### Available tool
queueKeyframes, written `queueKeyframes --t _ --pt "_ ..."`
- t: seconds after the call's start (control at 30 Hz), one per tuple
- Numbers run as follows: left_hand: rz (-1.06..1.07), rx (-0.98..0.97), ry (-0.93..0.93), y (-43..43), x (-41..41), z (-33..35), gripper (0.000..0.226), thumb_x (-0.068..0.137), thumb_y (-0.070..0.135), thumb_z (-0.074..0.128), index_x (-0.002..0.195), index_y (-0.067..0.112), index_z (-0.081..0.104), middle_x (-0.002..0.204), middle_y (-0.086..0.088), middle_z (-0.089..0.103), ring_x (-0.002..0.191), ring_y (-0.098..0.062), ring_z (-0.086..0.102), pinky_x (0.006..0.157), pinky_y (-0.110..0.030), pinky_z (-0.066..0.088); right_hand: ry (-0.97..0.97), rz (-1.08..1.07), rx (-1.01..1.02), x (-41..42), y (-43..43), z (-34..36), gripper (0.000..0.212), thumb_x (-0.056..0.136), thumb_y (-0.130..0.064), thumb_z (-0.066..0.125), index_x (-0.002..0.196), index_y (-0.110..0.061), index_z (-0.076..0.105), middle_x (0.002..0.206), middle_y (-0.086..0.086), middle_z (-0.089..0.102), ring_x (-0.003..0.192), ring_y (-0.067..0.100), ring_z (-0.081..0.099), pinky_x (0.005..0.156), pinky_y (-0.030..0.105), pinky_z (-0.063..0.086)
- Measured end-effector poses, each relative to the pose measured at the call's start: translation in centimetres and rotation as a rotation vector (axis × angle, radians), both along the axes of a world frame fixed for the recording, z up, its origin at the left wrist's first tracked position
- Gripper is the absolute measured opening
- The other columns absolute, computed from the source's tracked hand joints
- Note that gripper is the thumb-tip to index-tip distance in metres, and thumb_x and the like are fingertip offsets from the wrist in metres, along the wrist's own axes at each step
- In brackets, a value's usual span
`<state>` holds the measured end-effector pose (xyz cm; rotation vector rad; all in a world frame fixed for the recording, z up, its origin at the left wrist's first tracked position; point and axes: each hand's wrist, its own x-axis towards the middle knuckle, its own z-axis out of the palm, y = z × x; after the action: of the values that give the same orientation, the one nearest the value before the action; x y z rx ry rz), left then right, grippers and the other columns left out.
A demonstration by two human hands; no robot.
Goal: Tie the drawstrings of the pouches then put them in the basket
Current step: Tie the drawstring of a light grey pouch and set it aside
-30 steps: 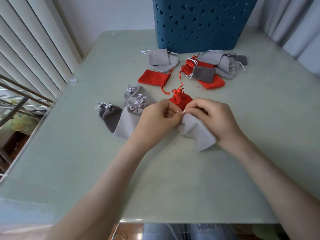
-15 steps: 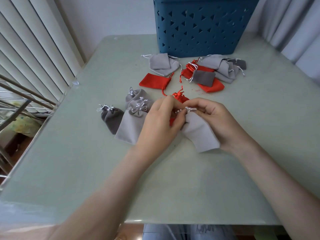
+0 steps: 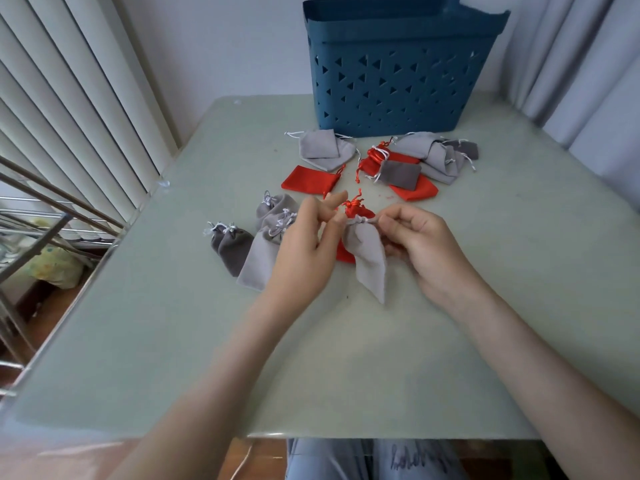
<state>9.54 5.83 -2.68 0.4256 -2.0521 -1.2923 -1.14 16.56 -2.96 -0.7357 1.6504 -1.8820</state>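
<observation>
In the head view, a person is sitting at a pale green table [image 3: 346, 358] and is working in the middle of the frame on a light grey pouch [image 3: 369, 258]. The left hand [image 3: 304, 244] is pinching the left side of the pouch's gathered neck between thumb and a finger, with the other fingers lifting loosely above it. The right hand [image 3: 419, 244] is curling its fingers and pinching the right side of the same neck, where the white drawstring [image 3: 362, 220] is showing. The pouch is hanging down from the neck, with its lower corner reaching towards the tabletop; whether it is touching cannot be told. Just behind it, a tied red pouch [image 3: 356, 211] is lying on the table, partly hidden. Left of the left hand, three tied pouches are lying close together: a dark grey pouch [image 3: 230, 245], a pale grey pouch [image 3: 258, 263] and a mid grey pouch [image 3: 277, 206]. Further up the frame, a flat red pouch [image 3: 310, 181], a flat grey pouch [image 3: 320, 147] and a mixed heap of pouches [image 3: 415, 161] are lying near the foot of the blue basket [image 3: 398, 71], which is standing at the upper centre. Blinds [image 3: 69, 98] are filling the upper left and a curtain [image 3: 588, 64] the upper right.
</observation>
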Motion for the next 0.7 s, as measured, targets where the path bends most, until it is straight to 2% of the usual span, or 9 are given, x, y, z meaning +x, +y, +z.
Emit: queueKeyframes --t 0.03,0.1,0.2,0.3,0.37,0.43,0.5,0.6,0.7 --pt "0.005 0.035 -0.032 -0.2 0.2 0.5 0.024 0.098 0.014 0.048 0.076 0.020 0.040 0.101 0.009 0.062 0.091 0.020 0.054 0.081 -0.012 0.044 -0.055 0.038 -0.040 0.3 -0.1 0.3 0.018 0.094 -0.001 0.048 0.081 -0.008 0.059 0.072 0.005 0.066 0.063 0.013 0.061 0.058 0.020 0.050" --pt "0.029 0.031 -0.115 -0.7 0.6 1.3 0.019 0.098 0.019 0.046 0.082 0.017 0.038 0.079 0.013 0.053 0.066 0.012 0.052 0.066 -0.010 0.041 -0.153 0.112 -0.119 0.9 -0.4 1.2 0.017 0.094 0.000 0.045 0.084 -0.007 0.057 0.074 0.007 0.068 0.064 0.016 0.065 0.058 0.023 0.054" --pt "0.053 -0.072 -0.135 -1.5 1.9 2.0 0.016 0.099 0.021 0.043 0.094 0.012 0.030 0.077 0.003 0.049 0.063 -0.001 0.049 0.061 -0.018 0.039 -0.248 0.224 -0.168 2.4 -1.4 2.3 0.016 0.095 0.001 0.041 0.087 -0.006 0.053 0.073 0.009 0.069 0.063 0.018 0.068 0.060 0.026 0.057" --pt "0.117 -0.177 -0.126 -2.2 3.2 2.1 0.016 0.101 0.017 0.040 0.092 0.012 0.027 0.077 0.004 0.045 0.064 0.001 0.047 0.058 -0.008 0.034 -0.318 0.296 -0.158 3.6 -2.5 2.7 0.018 0.096 0.001 0.038 0.089 -0.006 0.053 0.075 0.009 0.068 0.066 0.018 0.068 0.060 0.029 0.057" --pt "0.203 -0.262 -0.130 -2.9 4.1 1.8 0.015 0.100 0.016 0.041 0.091 0.011 0.029 0.077 0.001 0.045 0.066 -0.011 0.046 0.060 -0.016 0.032 -0.367 0.340 -0.127 4.2 -3.2 2.7 0.014 0.098 -0.003 0.039 0.093 -0.006 0.052 0.074 0.009 0.068 0.065 0.018 0.068 0.060 0.030 0.057" --pt "0.295 -0.406 -0.138 -3.9 4.7 0.9 0.011 0.098 0.012 0.044 0.092 0.008 0.035 0.084 -0.012 0.047 0.073 -0.028 0.046 0.065 -0.026 0.031 -0.276 0.355 -0.018 4.6 -4.0 2.3 0.009 0.098 -0.009 0.044 0.103 -0.007 0.051 0.079 0.007 0.067 0.069 0.018 0.065 0.063 0.029 0.056" --pt "0.378 -0.629 -0.203 -4.8 5.2 -0.5 0.011 0.091 0.012 0.047 0.090 0.004 0.040 0.082 -0.022 0.050 0.071 -0.037 0.052 0.064 -0.041 0.042 -0.051 0.307 0.141 4.6 -4.7 1.4 0.015 0.096 -0.010 0.051 0.110 -0.006 0.050 0.087 0.005 0.065 0.076 0.016 0.063 0.066 0.025 0.053" --pt "0.407 -0.778 -0.441 -5.4 5.3 -2.3 0.030 0.081 0.033 0.044 0.081 0.003 0.046 0.073 -0.021 0.051 0.061 -0.037 0.055 0.053 -0.038 0.046 0.202 0.232 0.292 4.2 -5.4 0.6 0.018 0.092 -0.007 0.056 0.110 -0.008 0.052 0.083 0.001 0.060 0.075 0.015 0.057 0.067 0.025 0.048" --pt "0.493 -0.734 -0.470 -5.5 4.8 -1.4 0.048 0.080 0.045 0.040 0.082 -0.001 0.055 0.082 -0.022 0.054 0.070 -0.038 0.057 0.060 -0.040 0.047 0.267 0.173 0.350 2.9 -5.4 0.4 0.016 0.090 -0.008 0.058 0.104 -0.014 0.054 0.084 -0.002 0.060 0.076 0.017 0.056 0.068 0.029 0.046"
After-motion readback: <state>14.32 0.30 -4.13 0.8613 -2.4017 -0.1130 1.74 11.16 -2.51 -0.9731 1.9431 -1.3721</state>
